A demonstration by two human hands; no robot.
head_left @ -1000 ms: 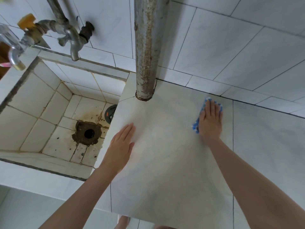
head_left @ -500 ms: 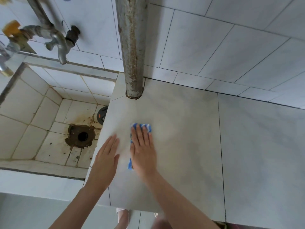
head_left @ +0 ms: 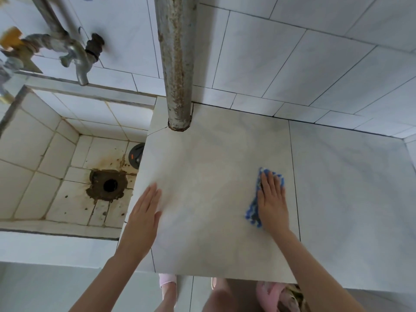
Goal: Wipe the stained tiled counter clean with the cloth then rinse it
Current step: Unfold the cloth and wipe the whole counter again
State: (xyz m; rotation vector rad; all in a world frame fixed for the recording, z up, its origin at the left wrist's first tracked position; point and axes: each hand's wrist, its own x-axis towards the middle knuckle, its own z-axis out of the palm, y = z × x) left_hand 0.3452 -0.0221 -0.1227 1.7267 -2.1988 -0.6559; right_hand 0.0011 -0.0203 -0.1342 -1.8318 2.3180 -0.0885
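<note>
The tiled counter (head_left: 207, 167) is a pale grey slab with faint streaks. My right hand (head_left: 272, 201) lies flat on a blue and white cloth (head_left: 254, 210), pressing it to the counter near the seam between two tiles. The cloth shows past my fingertips and along my thumb side. My left hand (head_left: 144, 212) rests flat and empty on the counter's left edge, fingers together, beside the sink.
A tiled sink basin (head_left: 51, 158) with a rusty, stained drain hole (head_left: 110, 185) lies left of the counter. A metal tap (head_left: 76, 57) juts over it. A corroded vertical pipe (head_left: 177, 64) meets the counter at the back. A black round object (head_left: 136, 155) sits in the basin corner.
My right hand has swept the cloth from the counter's back right to beside my left hand, then back out to the right. My left hand has stayed at the left edge.
</note>
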